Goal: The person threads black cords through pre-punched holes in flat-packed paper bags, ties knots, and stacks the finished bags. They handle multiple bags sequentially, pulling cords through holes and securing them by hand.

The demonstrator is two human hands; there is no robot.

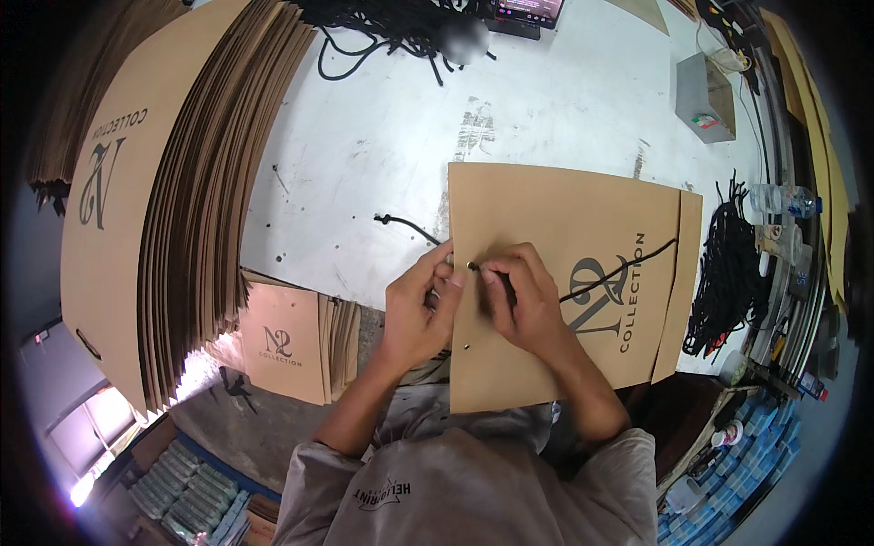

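Note:
A flat brown paper bag point(510, 205) with dark printing lies in front of me, its left edge toward my left hand. My left hand point(421, 298) is closed on that edge, thumb on top and fingers partly hidden behind the paper. Next to a small hole near the edge, my right hand point(526, 296) pinches a black cord point(637, 261). The cord's long part runs out from under this hand across the print toward the bag's right side. A knotted black cord end point(405, 221) sticks out left of the bag. Nearer me, a second hole point(467, 347) shows no cord.
A tall stack of brown paper bags point(209, 164) stands on the left, with more bags point(282, 341) below it. Black cords lie in a pile point(391, 23) at the back and a bundle point(728, 273) at right. A grey metal block point(706, 98) sits on the white table point(364, 118).

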